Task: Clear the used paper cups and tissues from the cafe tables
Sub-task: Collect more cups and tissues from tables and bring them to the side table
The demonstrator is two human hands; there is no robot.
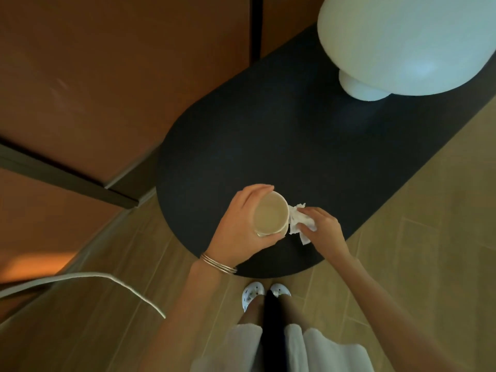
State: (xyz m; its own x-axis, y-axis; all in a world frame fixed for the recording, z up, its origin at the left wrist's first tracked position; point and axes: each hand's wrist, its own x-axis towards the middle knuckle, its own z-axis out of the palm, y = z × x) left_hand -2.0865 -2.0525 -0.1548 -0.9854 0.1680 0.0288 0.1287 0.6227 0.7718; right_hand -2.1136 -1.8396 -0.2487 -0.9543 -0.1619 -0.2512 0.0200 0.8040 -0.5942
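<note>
1. left hand [239, 226] is wrapped around a paper cup [271, 214], held over the near end of the dark surface [241, 146]
2. right hand [323, 226] pinches a crumpled white tissue [299, 220] right beside the cup, touching it
3. big white lamp [402, 41] sits at the far end

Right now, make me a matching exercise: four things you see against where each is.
1. cream paper cup
2. crumpled white tissue
3. white dome-shaped lamp
4. thin metal bangles

A. far end of the black oval table
B. pinched by the right hand
C. around one wrist
D. gripped by the left hand

Pairs: 1-D, 2-B, 3-A, 4-C
</note>
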